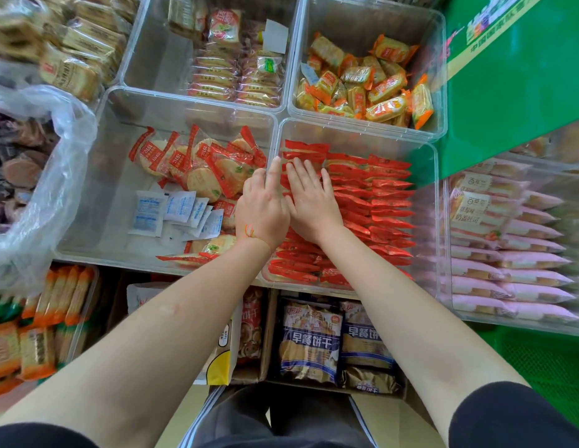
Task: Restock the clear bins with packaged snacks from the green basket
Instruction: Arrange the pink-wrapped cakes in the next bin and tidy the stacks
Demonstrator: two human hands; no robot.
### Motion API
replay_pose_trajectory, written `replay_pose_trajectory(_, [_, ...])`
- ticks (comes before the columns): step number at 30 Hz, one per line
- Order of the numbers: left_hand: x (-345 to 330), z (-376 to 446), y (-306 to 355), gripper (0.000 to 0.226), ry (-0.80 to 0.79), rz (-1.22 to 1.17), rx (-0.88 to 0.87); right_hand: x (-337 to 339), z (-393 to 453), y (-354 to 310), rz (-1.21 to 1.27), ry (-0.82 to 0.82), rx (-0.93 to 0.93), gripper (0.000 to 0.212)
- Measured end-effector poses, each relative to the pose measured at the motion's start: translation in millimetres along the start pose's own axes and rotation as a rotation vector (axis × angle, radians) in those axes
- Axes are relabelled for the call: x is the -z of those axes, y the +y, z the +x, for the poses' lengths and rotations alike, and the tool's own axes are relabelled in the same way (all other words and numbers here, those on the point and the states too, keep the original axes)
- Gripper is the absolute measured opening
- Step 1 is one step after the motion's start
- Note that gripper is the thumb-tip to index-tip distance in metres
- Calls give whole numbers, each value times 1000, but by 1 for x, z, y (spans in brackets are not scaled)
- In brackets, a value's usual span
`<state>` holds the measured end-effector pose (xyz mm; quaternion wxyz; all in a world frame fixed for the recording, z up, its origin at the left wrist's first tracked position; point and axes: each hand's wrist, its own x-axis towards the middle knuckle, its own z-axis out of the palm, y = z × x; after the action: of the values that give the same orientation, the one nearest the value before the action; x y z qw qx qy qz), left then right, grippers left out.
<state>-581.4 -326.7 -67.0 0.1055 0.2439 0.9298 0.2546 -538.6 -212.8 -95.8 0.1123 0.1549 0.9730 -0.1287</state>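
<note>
A clear bin (425, 156) in front of me holds neat rows of red-wrapped snack packets (378, 202). My right hand (310, 198) lies flat on the left rows, fingers spread, holding nothing. My left hand (262, 205) rests beside it at the bin's left wall, index finger stretched along the rim, other fingers curled; I see nothing in it. A corner of the green basket (546, 360) shows at the lower right, its inside out of view.
Left of the red bin, a clear bin (87, 202) holds loose round rice crackers and white sachets. Behind are bins of orange-wrapped snacks (372, 88) and stacked crackers. Pink packets (514, 260) fill the right bin. Cardboard boxes of biscuit bags sit below. A plastic bag (39, 189) bulges at left.
</note>
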Motion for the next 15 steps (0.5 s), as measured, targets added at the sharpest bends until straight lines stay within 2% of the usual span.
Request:
replay_pose_trajectory(3, [0,1,-1,61,9,8,0,-7,-24,0,35,95,-30,75])
replay_pose_trajectory(7, [0,-1,0,60,4,15,2,-16,-30,-4,-78,-73,-10,89])
replay_pose_trajectory(11, [0,1,-1,61,2,27,-4,2,-15,-3,-81,-83,61,71])
replay_pose_trajectory(13, [0,1,-1,61,-9,26,-1,10,-21,4,-6,39,103,65])
replay_pose_trajectory(15, [0,1,-2,60,-9,56,-13,12,-36,15,54,205,39,65])
